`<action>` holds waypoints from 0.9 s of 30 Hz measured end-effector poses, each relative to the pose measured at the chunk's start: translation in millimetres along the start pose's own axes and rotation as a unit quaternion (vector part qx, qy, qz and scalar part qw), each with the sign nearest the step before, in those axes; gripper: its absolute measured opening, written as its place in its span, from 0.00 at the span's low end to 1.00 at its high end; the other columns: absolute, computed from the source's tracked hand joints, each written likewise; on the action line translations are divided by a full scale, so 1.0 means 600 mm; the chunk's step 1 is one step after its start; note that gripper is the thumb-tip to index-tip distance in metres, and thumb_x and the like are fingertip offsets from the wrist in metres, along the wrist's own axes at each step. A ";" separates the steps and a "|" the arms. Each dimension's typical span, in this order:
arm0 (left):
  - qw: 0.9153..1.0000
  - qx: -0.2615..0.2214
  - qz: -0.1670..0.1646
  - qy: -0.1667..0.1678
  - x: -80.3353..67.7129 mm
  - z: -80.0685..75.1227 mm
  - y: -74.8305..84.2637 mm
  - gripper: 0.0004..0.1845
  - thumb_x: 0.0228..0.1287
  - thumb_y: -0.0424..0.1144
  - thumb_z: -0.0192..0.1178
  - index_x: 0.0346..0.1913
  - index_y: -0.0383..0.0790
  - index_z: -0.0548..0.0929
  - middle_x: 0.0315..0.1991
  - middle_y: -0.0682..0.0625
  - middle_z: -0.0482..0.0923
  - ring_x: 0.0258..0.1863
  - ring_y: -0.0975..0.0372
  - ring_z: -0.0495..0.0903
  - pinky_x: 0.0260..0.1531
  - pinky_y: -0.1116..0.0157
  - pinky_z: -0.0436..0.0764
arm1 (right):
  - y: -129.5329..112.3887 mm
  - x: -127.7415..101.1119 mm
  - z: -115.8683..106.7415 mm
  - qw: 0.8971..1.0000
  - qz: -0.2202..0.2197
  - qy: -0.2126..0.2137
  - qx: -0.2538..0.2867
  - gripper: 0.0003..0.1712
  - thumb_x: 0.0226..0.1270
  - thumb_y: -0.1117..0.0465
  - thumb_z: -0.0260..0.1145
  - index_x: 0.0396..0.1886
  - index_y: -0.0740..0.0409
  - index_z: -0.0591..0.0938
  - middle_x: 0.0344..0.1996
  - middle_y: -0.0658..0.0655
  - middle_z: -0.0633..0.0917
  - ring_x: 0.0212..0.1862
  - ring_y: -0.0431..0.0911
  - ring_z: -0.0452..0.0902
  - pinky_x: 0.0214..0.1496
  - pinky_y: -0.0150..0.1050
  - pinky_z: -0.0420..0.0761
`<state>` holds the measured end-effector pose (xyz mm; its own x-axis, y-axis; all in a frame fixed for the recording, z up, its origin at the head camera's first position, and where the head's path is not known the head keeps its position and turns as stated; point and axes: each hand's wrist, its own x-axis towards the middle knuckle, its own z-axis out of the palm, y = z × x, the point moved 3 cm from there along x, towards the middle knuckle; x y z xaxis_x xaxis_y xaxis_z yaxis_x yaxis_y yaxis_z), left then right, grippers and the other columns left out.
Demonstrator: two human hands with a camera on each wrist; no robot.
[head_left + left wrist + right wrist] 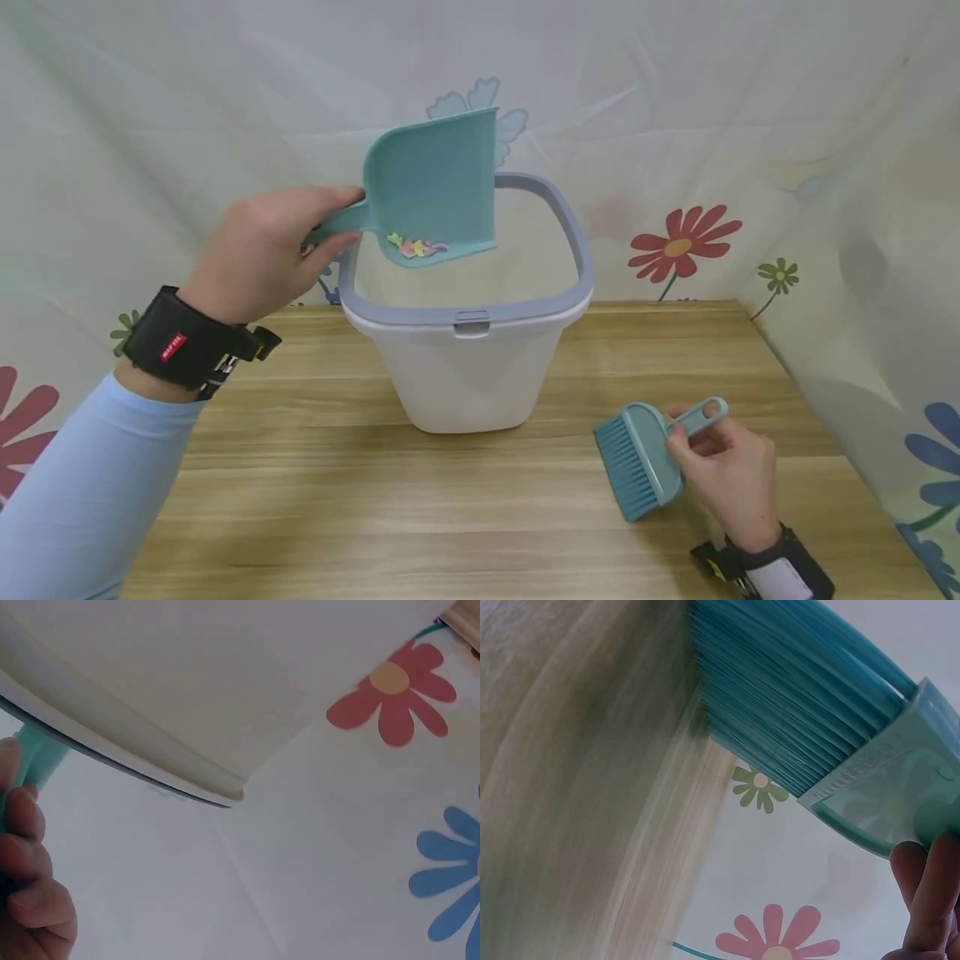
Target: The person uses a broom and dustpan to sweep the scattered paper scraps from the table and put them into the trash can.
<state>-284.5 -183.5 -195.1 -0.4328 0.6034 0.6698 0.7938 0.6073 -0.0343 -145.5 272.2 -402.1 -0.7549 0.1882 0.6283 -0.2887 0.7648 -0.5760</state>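
Emptying step in hand. Left hand (258, 254) gripped teal dustpan (435, 187) handle, pan tilted above white bin (465, 367), paper scraps (415, 247) at lip. Right hand (723, 462) clasped brush (645, 454) near table (300, 492). Next move likely needs steeper tilt.

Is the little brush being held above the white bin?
No, the right hand holds the brush low over the table, beside the bin.

The dustpan (438, 183) looked like smooth teal plastic, faintly glossy; the bin (468, 367) was matt white plastic with a grey rim. The brush (637, 458) had fine synthetic bristles (plastic back, embossed). The table (300, 483) showed matt wood grain; the backdrop (750, 125) was creased cloth.
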 end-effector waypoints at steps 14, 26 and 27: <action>0.994 0.088 0.064 0.029 -0.023 -0.009 0.013 0.22 0.71 0.36 0.68 0.63 0.33 0.79 0.31 0.41 0.81 0.26 0.51 0.78 0.27 0.57 0.78 | -0.002 0.000 0.001 1.000 -0.001 -0.003 -0.009 0.08 0.52 0.75 0.72 0.33 0.64 0.89 0.18 0.60 0.88 0.20 0.19 0.72 0.20 0.19 0.71; 0.976 -0.051 -0.187 0.099 -0.109 -0.035 -0.054 0.25 0.65 0.27 0.70 0.65 0.35 0.82 0.51 0.36 0.87 0.36 0.80 0.74 0.40 0.87 0.68 | 0.000 0.001 0.004 1.000 -0.017 -0.001 -0.003 0.08 0.52 0.75 0.72 0.33 0.66 0.89 0.19 0.61 0.88 0.20 0.18 0.73 0.20 0.19 0.72; 0.973 -0.060 -0.199 0.099 -0.118 -0.037 -0.056 0.25 0.66 0.27 0.69 0.65 0.36 0.82 0.50 0.38 0.87 0.36 0.82 0.71 0.38 0.86 0.68 | 0.000 0.001 0.004 1.000 -0.017 -0.002 -0.003 0.08 0.52 0.75 0.72 0.33 0.66 0.88 0.19 0.61 0.88 0.20 0.18 0.73 0.20 0.18 0.72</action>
<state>-271.4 -258.0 -225.1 -0.6352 0.2141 0.7421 0.6293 0.7004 0.3367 -147.6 270.9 -403.2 -0.7466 0.1601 0.6457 -0.3103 0.7747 -0.5510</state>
